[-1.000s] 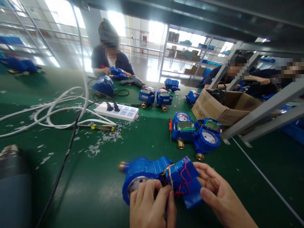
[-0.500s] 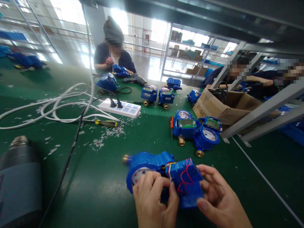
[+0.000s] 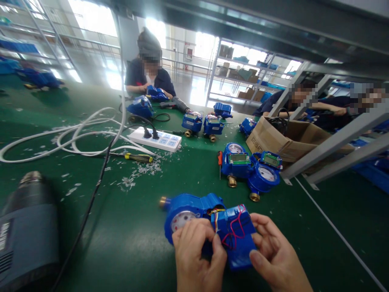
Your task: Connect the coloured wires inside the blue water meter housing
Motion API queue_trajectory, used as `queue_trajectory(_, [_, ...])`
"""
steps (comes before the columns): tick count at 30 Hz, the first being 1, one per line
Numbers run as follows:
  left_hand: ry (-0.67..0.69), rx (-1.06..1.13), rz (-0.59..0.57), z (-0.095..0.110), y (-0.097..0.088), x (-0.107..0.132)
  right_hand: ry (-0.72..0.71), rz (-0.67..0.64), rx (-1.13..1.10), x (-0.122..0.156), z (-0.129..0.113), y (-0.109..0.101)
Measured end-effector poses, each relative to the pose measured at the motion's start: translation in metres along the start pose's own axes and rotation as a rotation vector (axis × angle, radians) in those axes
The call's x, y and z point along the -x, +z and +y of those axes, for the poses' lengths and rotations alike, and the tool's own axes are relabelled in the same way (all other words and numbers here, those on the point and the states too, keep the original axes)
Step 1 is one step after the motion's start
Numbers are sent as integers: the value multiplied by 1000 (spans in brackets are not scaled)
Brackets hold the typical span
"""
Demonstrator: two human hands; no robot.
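A blue water meter with a round dial and a brass fitting lies in front of me on the green bench. Its electronics box is turned up, with red wires looped over it and thin coloured wires running to the meter body. My left hand curls over the dial's edge, thumb and fingers closed on the meter beside the box; its fingertips are partly hidden. Gripping the box's right edge between thumb and fingers is my right hand.
A heat gun lies at the left, near a black cable. Beyond are a power strip, a yellow-black screwdriver, a red-handled screwdriver, more water meters and a cardboard box. Co-workers sit across the bench; metal posts stand right.
The view has shifted slightly. Both hands keep their hold, and the electronics box is tilted a little differently. The co-worker opposite has lowered a hand toward a blue meter.
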State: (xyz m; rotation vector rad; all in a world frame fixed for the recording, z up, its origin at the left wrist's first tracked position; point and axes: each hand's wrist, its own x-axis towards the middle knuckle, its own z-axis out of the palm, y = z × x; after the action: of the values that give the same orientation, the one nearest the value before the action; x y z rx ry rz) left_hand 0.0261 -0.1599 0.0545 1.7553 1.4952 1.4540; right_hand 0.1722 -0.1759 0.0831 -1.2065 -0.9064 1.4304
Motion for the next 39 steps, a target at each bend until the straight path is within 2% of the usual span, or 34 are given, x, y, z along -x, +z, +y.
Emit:
queue_trajectory(6, [21,26,20,-1,-1,1,-19,31,32,1,5,1])
queue_trajectory(9, [7,50,-39,-1,-3,1,-36,33,63,1,7,0])
queue_trajectory(16, [37,79,-71,-3,-6,-3,-50,10,102,0,7,-3])
queue_trajectory(18, [60,82,-66,-4,-5,-3,-20,-32,150,2,3,-4])
queue_trajectory(23, [161,97,-37,-6,-4,-3,69,-58,278,7,-6,-10])
queue_trajectory(28, [281,15,-81,-12,-5,-1,140,-11,247,2,-9,-2])
queue_trajectory(30, [341,-48,-68,-15,-7,0,131,-2,291,-1,-10,2])
queue_trajectory(33, [506,-99,-50,-20,-10,-1,78,-10,392,-3,-12,6])
queue_trajectory(36, [647,-66,-105,-24,-12,-2,68,-34,496,-3,-14,5])
queue_trajectory(39, [659,-15,-135,-29,-12,-2,62,-42,571,-3,-15,4])
